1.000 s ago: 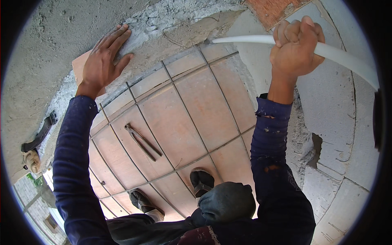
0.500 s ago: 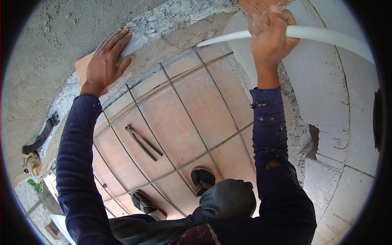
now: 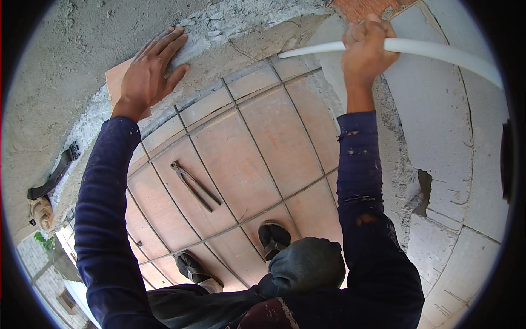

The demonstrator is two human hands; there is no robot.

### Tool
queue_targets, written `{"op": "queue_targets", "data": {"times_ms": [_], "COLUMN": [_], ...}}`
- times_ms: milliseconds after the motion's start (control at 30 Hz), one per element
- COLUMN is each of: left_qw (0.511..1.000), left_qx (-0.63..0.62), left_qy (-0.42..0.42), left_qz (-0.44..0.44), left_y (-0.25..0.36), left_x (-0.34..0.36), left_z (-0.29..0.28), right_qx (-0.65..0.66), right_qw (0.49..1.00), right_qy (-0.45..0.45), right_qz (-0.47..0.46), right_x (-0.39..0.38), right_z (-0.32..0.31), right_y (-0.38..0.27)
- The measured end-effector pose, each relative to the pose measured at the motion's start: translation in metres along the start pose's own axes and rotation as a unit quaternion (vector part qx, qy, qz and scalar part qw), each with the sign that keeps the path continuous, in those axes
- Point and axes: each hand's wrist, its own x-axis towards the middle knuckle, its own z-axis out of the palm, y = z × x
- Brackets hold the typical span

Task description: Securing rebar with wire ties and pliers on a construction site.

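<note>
My right hand (image 3: 368,49) is closed around a white plastic pipe (image 3: 438,51) at the upper right. One end of the pipe meets the rough concrete ledge beside the rebar, while its other end runs off to the right. At the upper left my left hand (image 3: 153,71) lies flat with its fingers spread, pressing on the concrete edge (image 3: 213,33) and partly covering a small piece of board (image 3: 116,79). Below both hands stretches a grid of steel rebar (image 3: 252,140) over reddish plywood panels (image 3: 216,159). A pair of end-cutting nippers (image 3: 193,185) rests on the panels inside the grid.
My shoes (image 3: 273,237) stand on the panels among the bars. A dark strap with a tan piece (image 3: 41,213) lies on the concrete at far left. Pale block wall (image 3: 424,109) with a broken hole (image 3: 423,192) rises on the right. Thin wire sticks out near the ledge.
The view has shifted slightly. My right hand still grips the pipe and my left hand remains flat on the concrete; the nippers have not moved on the panels.
</note>
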Motion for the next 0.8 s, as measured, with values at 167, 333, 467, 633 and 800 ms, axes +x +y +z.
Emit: {"op": "queue_targets", "data": {"times_ms": [167, 333, 467, 633, 800], "left_qw": [1.000, 1.000, 1.000, 1.000, 0.999], "left_qx": [0.017, -0.009, 0.002, -0.004, -0.043], "left_qy": [-0.008, 0.006, -0.015, -0.003, -0.024], "left_qz": [-0.005, 0.005, -0.015, 0.000, -0.016], "left_y": [-0.012, 0.000, -0.001, -0.003, -0.003], "left_x": [-0.009, 0.006, -0.007, 0.003, -0.005], "left_z": [0.000, -0.001, 0.000, -0.003, -0.001], "right_qx": [0.002, -0.004, 0.054, -0.010, 0.013], "right_qw": [0.999, 0.999, 0.997, 0.998, 1.000], "right_qy": [0.038, 0.018, -0.050, 0.056, 0.011], "right_qz": [0.018, -0.049, 0.010, -0.012, 0.023], "right_x": [0.005, 0.032, 0.043, 0.017, 0.001], "right_z": [0.033, 0.012, -0.010, 0.013, 0.015], "right_y": [-0.027, -0.051, -0.074, -0.043, -0.002]}}
